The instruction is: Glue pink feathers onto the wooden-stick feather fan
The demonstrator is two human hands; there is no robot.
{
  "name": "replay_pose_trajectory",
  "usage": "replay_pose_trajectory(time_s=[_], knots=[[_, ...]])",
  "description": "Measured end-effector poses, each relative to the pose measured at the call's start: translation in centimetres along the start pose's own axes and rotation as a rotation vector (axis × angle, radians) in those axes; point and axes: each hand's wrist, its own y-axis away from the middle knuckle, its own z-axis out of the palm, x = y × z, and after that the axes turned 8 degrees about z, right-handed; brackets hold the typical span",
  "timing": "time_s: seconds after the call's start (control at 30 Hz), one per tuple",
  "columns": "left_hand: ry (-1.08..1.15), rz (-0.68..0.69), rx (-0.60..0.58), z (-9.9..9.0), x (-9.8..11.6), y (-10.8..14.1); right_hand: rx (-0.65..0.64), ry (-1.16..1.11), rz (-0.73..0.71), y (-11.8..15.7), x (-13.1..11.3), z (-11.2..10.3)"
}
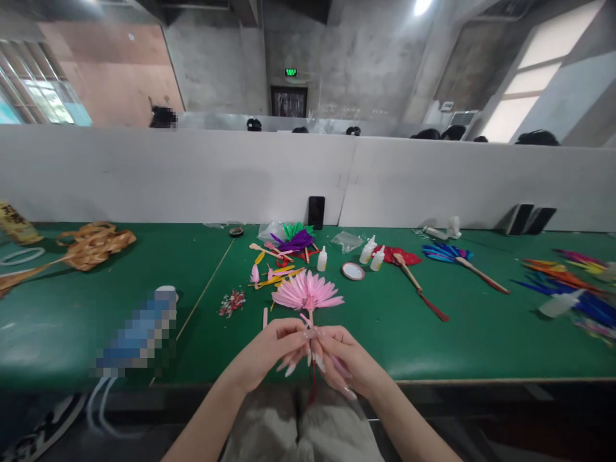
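Note:
A pink feather fan point(308, 292) lies in front of me with its feathers spread away from me. Its wooden handle runs down between my hands, and a dark red tassel point(314, 380) hangs below. My left hand point(285, 343) is closed at the handle, thumb and finger pinched together. From the other side my right hand point(344, 356) pinches at the same spot, its fingertips meeting the left ones. A narrow pink strip shows at the fingers; its far part is hidden. Left of the fan is a small pink strip point(265, 317).
Glue bottles point(322, 259) and a round lid point(353, 271) stand behind the fan. Purple feathers point(293, 241), a red fan point(404, 258) and a blue fan point(450, 252) lie on the green table point(380, 340). A phone point(316, 212) leans on the white partition point(231, 173).

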Motion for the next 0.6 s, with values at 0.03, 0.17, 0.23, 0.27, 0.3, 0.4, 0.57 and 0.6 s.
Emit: replay_pose_trajectory(time_s=[0.03, 0.17, 0.23, 0.27, 0.3, 0.4, 0.57, 0.6], knots=[[-0.070, 0.031, 0.020, 0.7, 0.3, 1.3, 0.022, -0.007, -0.005, 0.9, 0.3, 0.7], [-0.237, 0.155, 0.138, 3.4, 0.5, 5.9, 0.133, -0.039, -0.022, 4.8, 1.6, 3.6], [-0.294, 0.201, 0.204, 5.1, 0.3, 7.5, 0.171, -0.020, -0.012, 6.6, 2.3, 5.0], [-0.318, 0.207, 0.229, 6.0, 0.2, 8.2, 0.181, 0.004, -0.009, 7.5, 2.5, 5.7], [-0.337, 0.209, 0.249, 7.0, 0.1, 8.7, 0.188, 0.037, -0.011, 8.2, 2.8, 6.4], [-0.382, 0.242, 0.285, 9.5, 0.1, 9.7, 0.214, 0.149, -0.044, 10.1, 3.1, 8.0], [-0.489, 0.399, 0.405, 11.8, 0.2, 9.5, 0.294, 0.255, -0.076, 11.5, 2.8, 9.3], [-0.500, 0.415, 0.426, 12.0, 0.1, 9.3, 0.305, 0.264, -0.071, 11.5, 2.8, 9.3]])
